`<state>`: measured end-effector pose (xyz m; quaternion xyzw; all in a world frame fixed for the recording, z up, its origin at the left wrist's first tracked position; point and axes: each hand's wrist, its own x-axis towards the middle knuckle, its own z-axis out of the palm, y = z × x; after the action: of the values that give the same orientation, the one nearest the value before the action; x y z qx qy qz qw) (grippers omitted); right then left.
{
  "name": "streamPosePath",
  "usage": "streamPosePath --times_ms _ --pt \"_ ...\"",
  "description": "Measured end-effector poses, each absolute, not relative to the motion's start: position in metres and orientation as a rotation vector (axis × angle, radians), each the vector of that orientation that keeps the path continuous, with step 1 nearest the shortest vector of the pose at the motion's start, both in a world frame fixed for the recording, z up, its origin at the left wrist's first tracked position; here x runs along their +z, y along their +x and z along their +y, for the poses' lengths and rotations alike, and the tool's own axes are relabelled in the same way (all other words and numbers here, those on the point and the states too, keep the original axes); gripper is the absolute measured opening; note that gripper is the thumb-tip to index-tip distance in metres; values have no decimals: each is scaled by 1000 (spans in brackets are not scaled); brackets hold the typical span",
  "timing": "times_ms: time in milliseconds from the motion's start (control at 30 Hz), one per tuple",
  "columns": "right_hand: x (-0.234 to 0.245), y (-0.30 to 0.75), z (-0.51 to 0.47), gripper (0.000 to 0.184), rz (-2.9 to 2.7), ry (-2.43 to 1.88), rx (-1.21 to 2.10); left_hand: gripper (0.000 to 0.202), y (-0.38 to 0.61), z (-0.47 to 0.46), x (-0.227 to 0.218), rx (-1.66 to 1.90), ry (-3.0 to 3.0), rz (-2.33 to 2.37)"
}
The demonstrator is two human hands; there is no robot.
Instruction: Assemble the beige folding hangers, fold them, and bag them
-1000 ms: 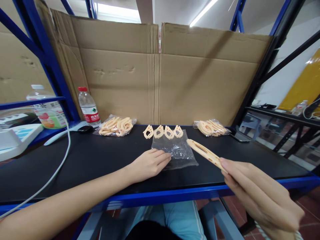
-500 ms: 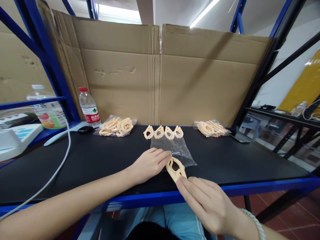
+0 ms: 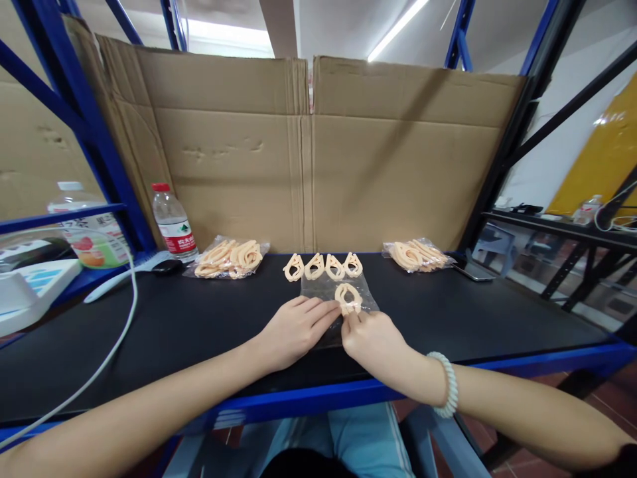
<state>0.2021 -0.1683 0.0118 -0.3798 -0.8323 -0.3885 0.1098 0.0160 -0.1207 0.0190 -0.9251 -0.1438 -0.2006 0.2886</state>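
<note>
A clear plastic bag lies flat on the black table in front of me. My left hand, fingers together, grips the near edge of that bag on its left side. In my right hand, one cream teardrop-shaped plastic piece with a hole in its middle is pinched at its near end. The piece lies over or partly inside the bag; I cannot tell exactly how far in. Beyond the bag's far edge stands a row of several similar cream pieces.
Filled bags of cream pieces lie at back left and back right. A red-capped water bottle stands by the cardboard wall. A white cable crosses the left side. A phone rests at far right.
My right hand has moved forward from the table's front edge, carrying the cream piece from the bag's near edge to over or into the bag. My left hand stays nearly in place.
</note>
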Motion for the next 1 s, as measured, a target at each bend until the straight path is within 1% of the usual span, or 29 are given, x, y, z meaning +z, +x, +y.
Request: streamPosePath --times_ms 67,300,433,467,533,633,667,733,800,933,967,1000 --pt "9 203 -159 16 -2457 -1132 -1167 31 16 -121 19 -545 -2463 -372" --pt "12 214 -138 17 -2435 -903 -1266 32 16 -121 19 -529 -2470 -374" --pt "10 220 -135 16 -2416 -921 -1273 33 15 -120 17 -541 -2454 -364" --pt "12 222 -136 15 -2429 -914 -1222 33 15 -120 17 -538 -2450 -356" --pt "19 228 -138 15 -2473 -806 -990 32 15 -120 17 -529 -2451 -347" --pt "39 247 -123 25 -2352 -598 -554 32 15 -120 18 -514 -2472 -349" --pt "46 255 -111 28 -2250 -609 -487 32 15 -120 19 -510 -2481 -346" --pt "57 273 -77 29 -2153 -776 -439 33 15 -120 19 -507 -2492 -338" --pt "61 288 -37 28 -2293 -970 -438 34 15 -120 19 -508 -2495 -330" --pt "48 300 24 59 -2788 -1235 -579 35 14 -119 18 -504 -2497 -319" --pt "43 300 32 64 -2858 -1255 -581 35 14 -119 18 -498 -2498 -320" --pt "38 300 36 65 -2895 -1270 -576 35 14 -119 18 -493 -2498 -319"
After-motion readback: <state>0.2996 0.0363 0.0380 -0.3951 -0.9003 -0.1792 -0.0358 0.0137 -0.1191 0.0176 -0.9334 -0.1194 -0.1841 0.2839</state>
